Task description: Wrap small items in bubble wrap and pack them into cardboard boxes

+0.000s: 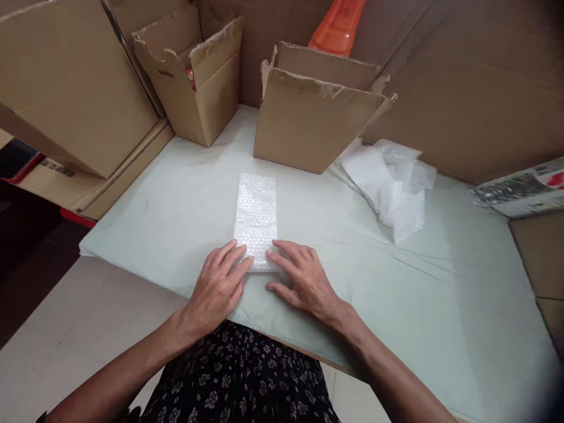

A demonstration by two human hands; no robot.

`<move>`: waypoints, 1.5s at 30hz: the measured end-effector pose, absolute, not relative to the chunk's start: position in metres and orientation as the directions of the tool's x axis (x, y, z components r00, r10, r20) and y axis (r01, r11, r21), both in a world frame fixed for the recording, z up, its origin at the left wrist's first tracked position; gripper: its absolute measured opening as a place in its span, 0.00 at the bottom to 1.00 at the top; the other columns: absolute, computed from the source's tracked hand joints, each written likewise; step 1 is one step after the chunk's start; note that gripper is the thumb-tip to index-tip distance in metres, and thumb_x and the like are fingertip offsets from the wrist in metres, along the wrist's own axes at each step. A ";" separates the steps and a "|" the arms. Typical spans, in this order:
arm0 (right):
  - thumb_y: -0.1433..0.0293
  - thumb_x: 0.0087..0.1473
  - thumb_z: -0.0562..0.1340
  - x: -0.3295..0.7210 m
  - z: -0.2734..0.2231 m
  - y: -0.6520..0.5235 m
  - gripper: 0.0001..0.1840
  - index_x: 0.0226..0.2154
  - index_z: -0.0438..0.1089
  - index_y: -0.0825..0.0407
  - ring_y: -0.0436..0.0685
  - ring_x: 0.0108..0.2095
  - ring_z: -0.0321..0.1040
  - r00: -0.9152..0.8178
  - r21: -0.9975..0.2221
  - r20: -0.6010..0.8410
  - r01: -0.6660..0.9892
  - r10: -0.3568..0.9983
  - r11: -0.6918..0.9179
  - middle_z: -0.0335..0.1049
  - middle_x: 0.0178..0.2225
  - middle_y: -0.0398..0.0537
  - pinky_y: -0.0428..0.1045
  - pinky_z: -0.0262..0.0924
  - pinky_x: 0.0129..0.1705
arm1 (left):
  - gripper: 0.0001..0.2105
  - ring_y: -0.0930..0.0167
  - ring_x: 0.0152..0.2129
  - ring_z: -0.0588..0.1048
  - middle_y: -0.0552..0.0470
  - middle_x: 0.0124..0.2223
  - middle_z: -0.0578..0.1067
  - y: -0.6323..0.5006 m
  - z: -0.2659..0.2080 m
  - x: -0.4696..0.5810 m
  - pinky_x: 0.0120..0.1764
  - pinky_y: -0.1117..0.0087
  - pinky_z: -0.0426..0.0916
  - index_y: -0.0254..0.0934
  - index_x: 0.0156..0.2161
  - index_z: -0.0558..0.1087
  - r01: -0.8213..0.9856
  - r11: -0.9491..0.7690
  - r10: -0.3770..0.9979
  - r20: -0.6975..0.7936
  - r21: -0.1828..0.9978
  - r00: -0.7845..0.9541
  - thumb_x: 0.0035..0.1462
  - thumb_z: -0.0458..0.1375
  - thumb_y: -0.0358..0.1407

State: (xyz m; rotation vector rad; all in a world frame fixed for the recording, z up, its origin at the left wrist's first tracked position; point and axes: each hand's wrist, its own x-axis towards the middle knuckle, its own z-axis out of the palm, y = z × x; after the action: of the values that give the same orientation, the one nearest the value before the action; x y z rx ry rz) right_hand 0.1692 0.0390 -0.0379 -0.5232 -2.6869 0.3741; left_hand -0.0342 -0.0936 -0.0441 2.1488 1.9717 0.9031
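A strip of clear bubble wrap lies flat on the pale green table covering, its near part looking doubled over. My left hand rests at its near left corner, fingertips on the wrap and fingers stretched out. On the other side, my right hand touches the near right edge with its fingers extended, the thumb apart and lower down. Neither hand grips anything. Whether something lies inside the folded part, I cannot tell.
Two open-topped cardboard boxes, a left one and a middle one, stand at the back. Several bubble wrap pieces lie piled to the right. An orange plastic object shows behind. A clear bottle-like package sits at the right edge.
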 end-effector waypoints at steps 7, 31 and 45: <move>0.70 0.68 0.59 0.170 -0.032 0.029 0.11 0.51 0.73 0.48 0.55 0.37 0.75 -0.808 -0.551 0.277 0.309 0.519 0.775 0.80 0.38 0.47 0.53 0.68 0.42 | 0.11 0.68 0.35 0.78 0.50 0.39 0.81 -0.090 -0.036 -0.041 0.39 0.64 0.73 0.38 0.50 0.74 0.758 -0.203 0.948 0.320 0.620 -0.007 0.66 0.53 0.27; 0.72 0.65 0.59 0.155 -0.027 0.031 0.14 0.52 0.71 0.53 0.64 0.48 0.70 -0.881 -0.189 0.287 0.334 0.377 0.923 0.76 0.51 0.58 0.59 0.62 0.47 | 0.14 0.58 0.46 0.75 0.39 0.50 0.76 -0.057 -0.039 -0.054 0.47 0.55 0.71 0.32 0.56 0.71 0.906 -0.095 0.923 0.378 0.413 -0.075 0.67 0.55 0.32; 0.71 0.66 0.59 0.144 -0.032 0.048 0.13 0.51 0.72 0.53 0.65 0.50 0.71 -0.903 -0.200 0.258 0.297 0.343 0.934 0.75 0.54 0.59 0.59 0.63 0.48 | 0.18 0.63 0.43 0.76 0.43 0.47 0.76 -0.058 -0.044 -0.059 0.43 0.60 0.75 0.37 0.58 0.69 0.769 0.060 0.910 0.283 0.636 -0.305 0.65 0.57 0.38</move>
State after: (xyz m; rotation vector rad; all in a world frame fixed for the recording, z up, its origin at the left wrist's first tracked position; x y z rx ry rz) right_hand 0.1437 0.0480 -0.0315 -0.4733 -2.8000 0.2253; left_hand -0.0589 -0.0579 -0.0439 1.7228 2.1373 1.0746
